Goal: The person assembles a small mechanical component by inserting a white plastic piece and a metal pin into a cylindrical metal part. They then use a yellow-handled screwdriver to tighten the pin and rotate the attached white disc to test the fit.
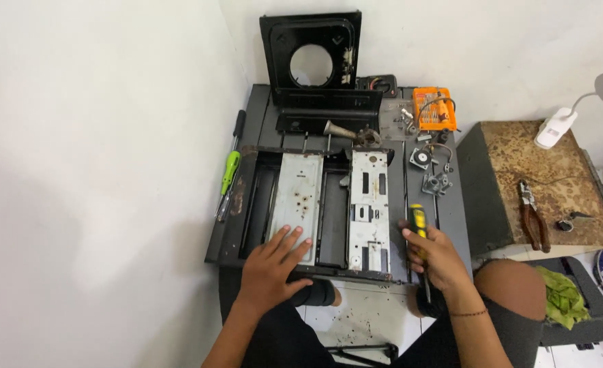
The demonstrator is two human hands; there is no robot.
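A black metal chassis frame [232, 225] lies flat in front of me, with two grey metal plates in it. My left hand [274, 262] rests palm down, fingers spread, on the near end of the left plate [297, 197]. The right plate [369, 204] has several slots. My right hand [432, 255] grips a screwdriver with a yellow and black handle [418, 219] at the frame's right edge, the handle pointing away from me.
A green-handled screwdriver [230, 170] lies left of the frame by the white wall. Behind stand a black panel with a round hole [311, 41], an orange bit case [433, 108] and small metal parts [435, 181]. Pliers [533, 215] and a white lamp [566, 119] sit on the rusty box at right.
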